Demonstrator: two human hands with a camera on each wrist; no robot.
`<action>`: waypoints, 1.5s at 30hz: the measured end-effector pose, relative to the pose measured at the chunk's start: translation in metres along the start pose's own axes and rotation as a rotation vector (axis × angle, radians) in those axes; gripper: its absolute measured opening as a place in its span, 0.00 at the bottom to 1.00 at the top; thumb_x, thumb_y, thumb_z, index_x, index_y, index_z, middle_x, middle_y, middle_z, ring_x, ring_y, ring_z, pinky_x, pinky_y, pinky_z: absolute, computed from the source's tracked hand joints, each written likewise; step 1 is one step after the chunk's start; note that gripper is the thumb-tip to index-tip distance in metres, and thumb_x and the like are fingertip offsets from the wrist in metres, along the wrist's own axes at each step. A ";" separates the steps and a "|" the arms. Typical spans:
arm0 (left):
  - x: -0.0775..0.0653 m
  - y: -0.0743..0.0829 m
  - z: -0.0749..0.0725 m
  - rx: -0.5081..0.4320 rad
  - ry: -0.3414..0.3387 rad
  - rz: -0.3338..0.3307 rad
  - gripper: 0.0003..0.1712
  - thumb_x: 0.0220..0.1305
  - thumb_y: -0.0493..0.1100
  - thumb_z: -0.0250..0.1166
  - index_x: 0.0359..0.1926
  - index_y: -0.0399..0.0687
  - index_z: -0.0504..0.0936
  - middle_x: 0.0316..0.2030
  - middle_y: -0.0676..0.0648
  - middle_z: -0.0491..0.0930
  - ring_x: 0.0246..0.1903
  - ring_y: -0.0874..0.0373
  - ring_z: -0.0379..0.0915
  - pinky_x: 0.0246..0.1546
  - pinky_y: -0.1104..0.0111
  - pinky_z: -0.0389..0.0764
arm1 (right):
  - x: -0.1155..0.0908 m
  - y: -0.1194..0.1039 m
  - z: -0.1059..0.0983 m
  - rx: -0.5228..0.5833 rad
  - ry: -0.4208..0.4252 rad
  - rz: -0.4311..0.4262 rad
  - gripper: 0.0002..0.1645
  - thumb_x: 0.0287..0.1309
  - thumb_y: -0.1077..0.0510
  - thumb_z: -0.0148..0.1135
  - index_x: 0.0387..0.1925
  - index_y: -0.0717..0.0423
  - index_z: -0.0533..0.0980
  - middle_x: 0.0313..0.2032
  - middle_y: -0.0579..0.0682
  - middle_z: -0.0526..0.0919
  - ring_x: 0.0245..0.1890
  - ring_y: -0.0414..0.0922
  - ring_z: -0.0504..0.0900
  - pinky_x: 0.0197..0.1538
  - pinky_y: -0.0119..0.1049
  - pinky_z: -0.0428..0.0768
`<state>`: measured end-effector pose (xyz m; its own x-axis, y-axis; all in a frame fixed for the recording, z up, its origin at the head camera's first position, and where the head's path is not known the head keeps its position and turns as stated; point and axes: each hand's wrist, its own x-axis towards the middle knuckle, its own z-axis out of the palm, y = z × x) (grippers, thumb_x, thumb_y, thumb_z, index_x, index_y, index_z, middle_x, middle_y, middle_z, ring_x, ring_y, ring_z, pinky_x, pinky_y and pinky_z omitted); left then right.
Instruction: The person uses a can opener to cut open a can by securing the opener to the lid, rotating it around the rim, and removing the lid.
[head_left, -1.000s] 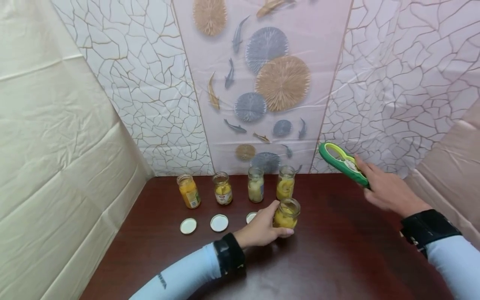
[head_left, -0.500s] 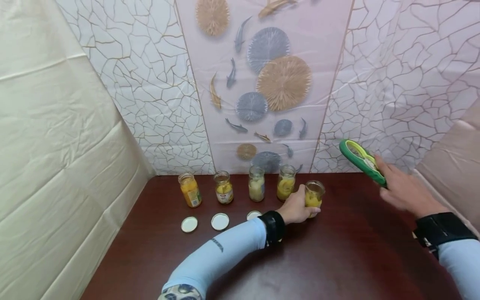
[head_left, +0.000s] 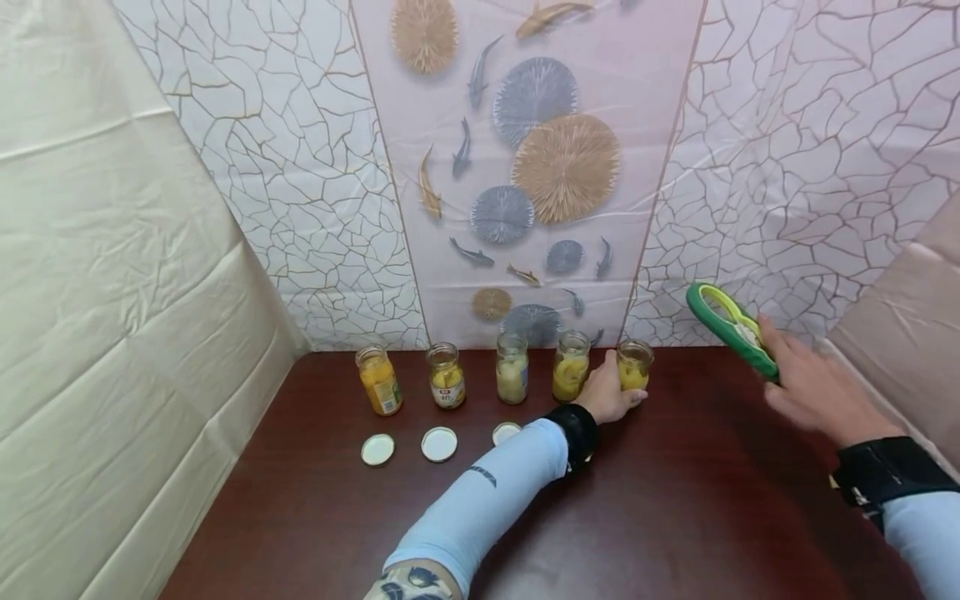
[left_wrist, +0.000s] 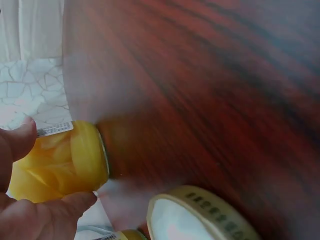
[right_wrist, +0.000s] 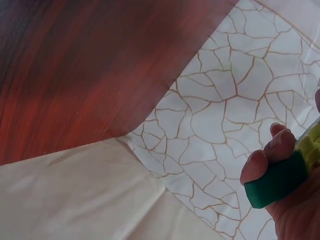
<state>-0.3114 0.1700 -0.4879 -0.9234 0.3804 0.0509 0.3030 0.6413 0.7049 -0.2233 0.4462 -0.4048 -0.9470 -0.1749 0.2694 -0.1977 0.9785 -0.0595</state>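
Note:
My left hand (head_left: 604,395) grips an open glass jar of yellow fruit (head_left: 633,372), upright at the right end of a row of jars. In the left wrist view, thumb and fingers lie around that jar (left_wrist: 82,155), its base at the table surface. Raised over the table's right side, my right hand (head_left: 813,385) holds a green and yellow jar opener (head_left: 738,335) by its handle, the loop pointing up and left. Only part of the jar opener (right_wrist: 280,182) shows in the right wrist view, with fingers curled round it.
Left of the held jar stand other lidless jars: an orange one (head_left: 382,386), a labelled yellow one (head_left: 447,383), a pale one (head_left: 513,375) and another yellow one (head_left: 571,372). Lids (head_left: 438,444) lie in front on the dark red table (head_left: 712,517). A patterned cloth wall (head_left: 750,208) rises behind.
My left hand has carried the yellow fruit jar right and back from the table's middle to the row's right end. My right hand has shifted a little to the right with the jar opener.

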 end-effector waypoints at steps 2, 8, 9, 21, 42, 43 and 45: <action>0.003 0.001 0.001 -0.009 0.007 -0.009 0.44 0.63 0.58 0.72 0.71 0.52 0.60 0.57 0.46 0.81 0.56 0.56 0.77 0.54 0.66 0.78 | -0.001 -0.002 0.001 0.000 0.001 0.000 0.63 0.50 0.65 0.60 0.80 0.61 0.34 0.59 0.83 0.66 0.50 0.77 0.73 0.45 0.73 0.72; 0.007 0.001 0.007 0.006 0.025 -0.042 0.42 0.63 0.58 0.72 0.70 0.52 0.61 0.58 0.46 0.80 0.56 0.55 0.77 0.55 0.65 0.78 | 0.000 -0.006 0.001 0.038 0.005 -0.002 0.63 0.51 0.65 0.59 0.80 0.58 0.33 0.56 0.81 0.68 0.45 0.72 0.75 0.42 0.70 0.73; 0.006 0.002 0.007 0.012 0.025 -0.047 0.43 0.64 0.57 0.72 0.71 0.50 0.61 0.60 0.46 0.79 0.57 0.54 0.77 0.57 0.65 0.78 | 0.000 -0.007 0.001 0.042 0.007 -0.003 0.63 0.51 0.65 0.59 0.80 0.58 0.33 0.56 0.81 0.69 0.46 0.72 0.76 0.41 0.70 0.73; -0.121 0.009 -0.046 0.089 -0.164 0.031 0.49 0.73 0.61 0.59 0.80 0.39 0.49 0.79 0.39 0.52 0.77 0.54 0.48 0.74 0.62 0.59 | -0.005 -0.016 0.011 0.036 0.017 -0.038 0.63 0.50 0.64 0.62 0.80 0.60 0.37 0.52 0.78 0.72 0.36 0.68 0.79 0.31 0.64 0.76; -0.139 -0.065 -0.088 -0.317 -0.082 0.086 0.39 0.75 0.46 0.62 0.78 0.42 0.56 0.75 0.41 0.63 0.72 0.51 0.62 0.68 0.60 0.70 | 0.005 -0.098 -0.007 0.047 0.174 -0.352 0.66 0.38 0.65 0.65 0.81 0.52 0.47 0.50 0.63 0.76 0.20 0.43 0.68 0.19 0.37 0.66; -0.139 -0.066 -0.089 -0.345 -0.083 0.097 0.38 0.75 0.46 0.62 0.78 0.41 0.56 0.76 0.40 0.63 0.72 0.50 0.61 0.68 0.60 0.70 | 0.005 -0.108 -0.009 0.055 0.186 -0.392 0.66 0.37 0.65 0.65 0.81 0.53 0.49 0.50 0.61 0.76 0.20 0.41 0.67 0.19 0.36 0.65; -0.140 -0.069 -0.089 -0.369 -0.085 0.115 0.38 0.76 0.47 0.61 0.78 0.41 0.57 0.75 0.40 0.63 0.72 0.48 0.62 0.67 0.58 0.71 | 0.003 -0.127 -0.014 0.064 0.201 -0.465 0.64 0.36 0.65 0.64 0.80 0.53 0.52 0.48 0.56 0.76 0.20 0.38 0.65 0.20 0.34 0.66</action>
<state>-0.2241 0.0133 -0.4801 -0.8608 0.4997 0.0966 0.2844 0.3147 0.9056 -0.1978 0.3227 -0.3833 -0.6890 -0.5595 0.4606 -0.6076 0.7924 0.0537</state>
